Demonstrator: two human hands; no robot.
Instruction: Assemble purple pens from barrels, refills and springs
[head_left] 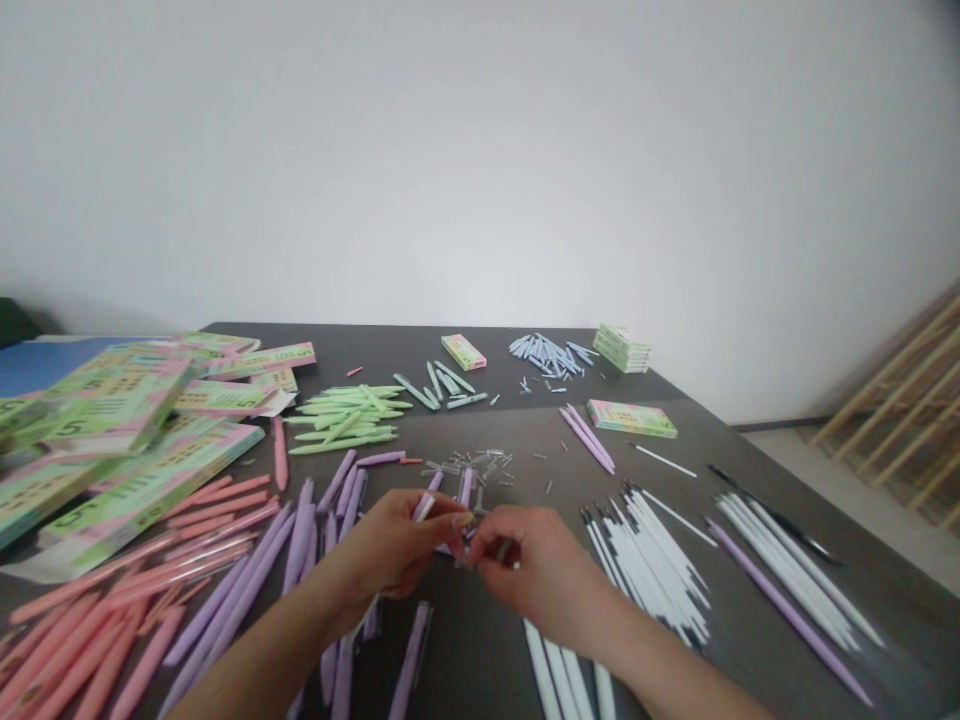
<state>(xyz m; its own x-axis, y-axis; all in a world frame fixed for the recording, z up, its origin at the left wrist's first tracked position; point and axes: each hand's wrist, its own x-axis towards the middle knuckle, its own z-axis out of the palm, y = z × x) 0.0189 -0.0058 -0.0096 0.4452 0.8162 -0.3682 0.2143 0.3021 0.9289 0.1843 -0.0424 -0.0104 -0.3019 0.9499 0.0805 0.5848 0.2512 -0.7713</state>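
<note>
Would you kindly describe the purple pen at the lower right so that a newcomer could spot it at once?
On the dark table, look right of the right hand to the bundle of white sticks nearest the right edge. The purple pen lies slanted along its near side. Its colour sets it apart: the sticks are white.
</note>
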